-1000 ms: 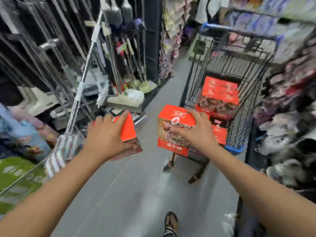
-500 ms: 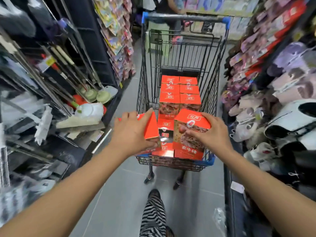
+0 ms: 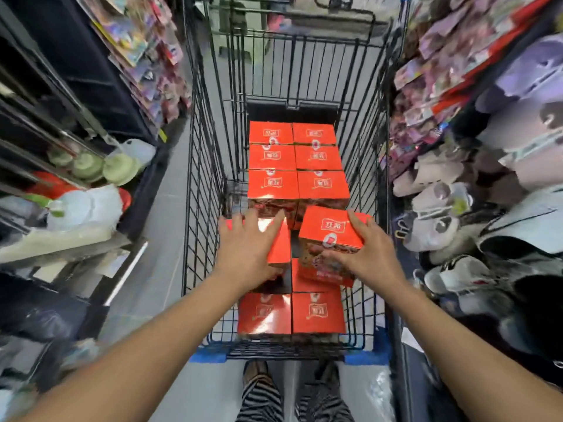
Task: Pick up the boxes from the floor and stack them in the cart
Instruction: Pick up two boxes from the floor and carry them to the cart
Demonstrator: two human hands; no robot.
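A black wire cart [image 3: 201, 184] with blue corner bumpers stands right in front of me. Several red boxes [image 3: 294, 159] lie stacked in it, in two columns. My left hand [image 3: 248, 249] grips a red box [image 3: 280, 248] from above, inside the basket on the left side. My right hand [image 3: 365, 254] holds another red box [image 3: 330, 236], tilted, over the right column, with its fingers round the far and near edges. Two more red boxes [image 3: 291, 313] lie at the cart's near end, below my wrists.
Narrow shop aisle. Dark shelves [image 3: 70, 95] with cleaning goods and green and red items line the left. Racks of slippers [image 3: 475, 208] and packets line the right. Grey floor [image 3: 164, 226] runs beside the cart. My striped trouser legs and sandals [image 3: 259, 373] show below the cart.
The cart has come closer and now fills the middle of the view. Both hands have carried their boxes forward and down into the basket, over the stacked boxes.
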